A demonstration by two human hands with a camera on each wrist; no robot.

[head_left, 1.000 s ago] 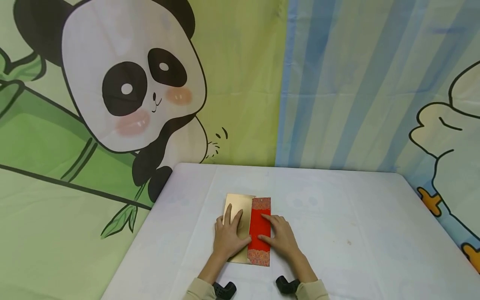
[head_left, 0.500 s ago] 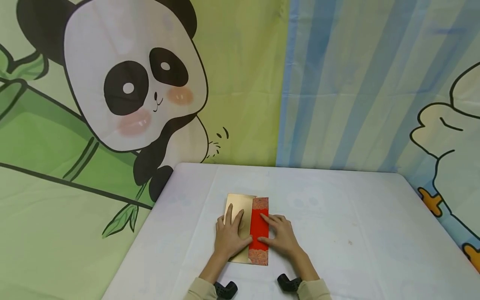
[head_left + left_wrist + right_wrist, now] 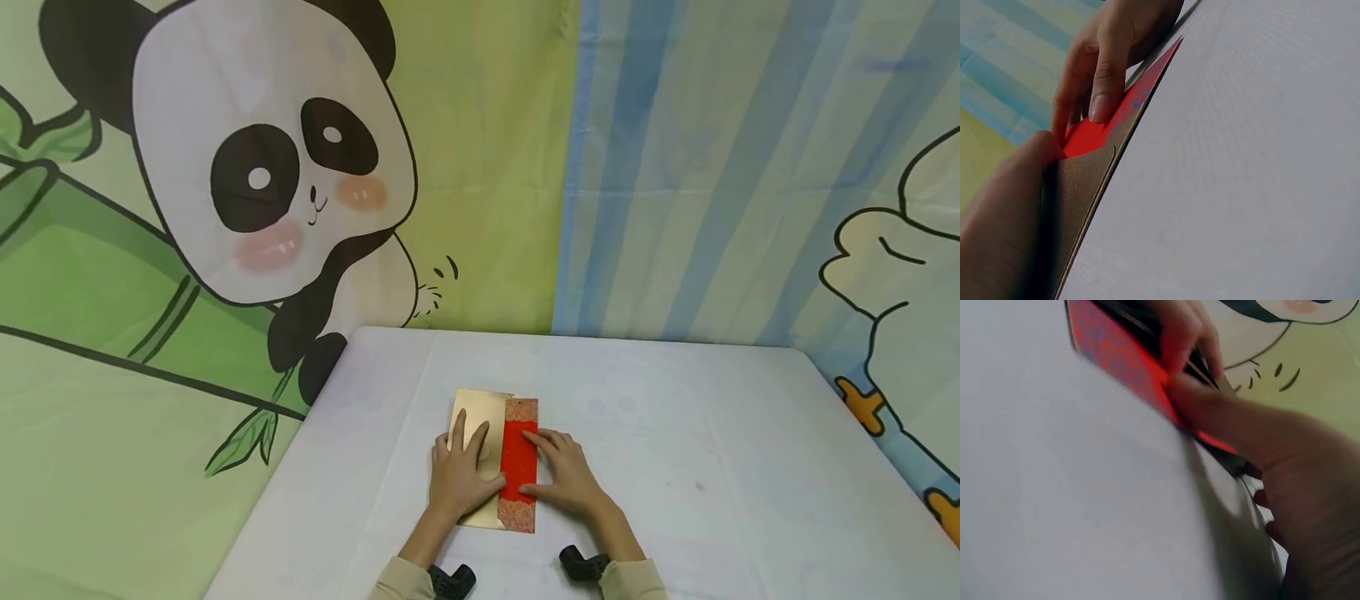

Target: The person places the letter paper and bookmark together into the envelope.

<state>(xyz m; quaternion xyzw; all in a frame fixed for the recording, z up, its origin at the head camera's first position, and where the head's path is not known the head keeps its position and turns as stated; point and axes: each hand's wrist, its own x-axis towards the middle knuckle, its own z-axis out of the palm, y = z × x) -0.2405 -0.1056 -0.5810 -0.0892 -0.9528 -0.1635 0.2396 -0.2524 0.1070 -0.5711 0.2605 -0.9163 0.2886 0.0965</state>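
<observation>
A flat gold paper piece, like an envelope (image 3: 491,417), lies on the table, with a red paper panel (image 3: 519,458) along its right side. Ornate patterned bands mark the panel's two ends. Whether the red and gold parts are joined, I cannot tell. My left hand (image 3: 457,475) rests spread on the gold part, its thumb reaching the border with the red. My right hand (image 3: 567,477) holds the red panel at its right edge, thumb and index finger on top; other fingers bend at the edge in the right wrist view. A rounded gold corner (image 3: 1094,169) shows in the left wrist view.
The white table (image 3: 675,442) carries the paper near its middle. Black wrist devices (image 3: 453,581) sit at both sleeves. Behind the table hangs a printed cloth (image 3: 487,167) with a panda and stripes.
The red panel's visible strip has become slightly narrower, its right edge now nearer the gold part. My right thumb has shifted a little towards me. The left hand stays almost in place.
</observation>
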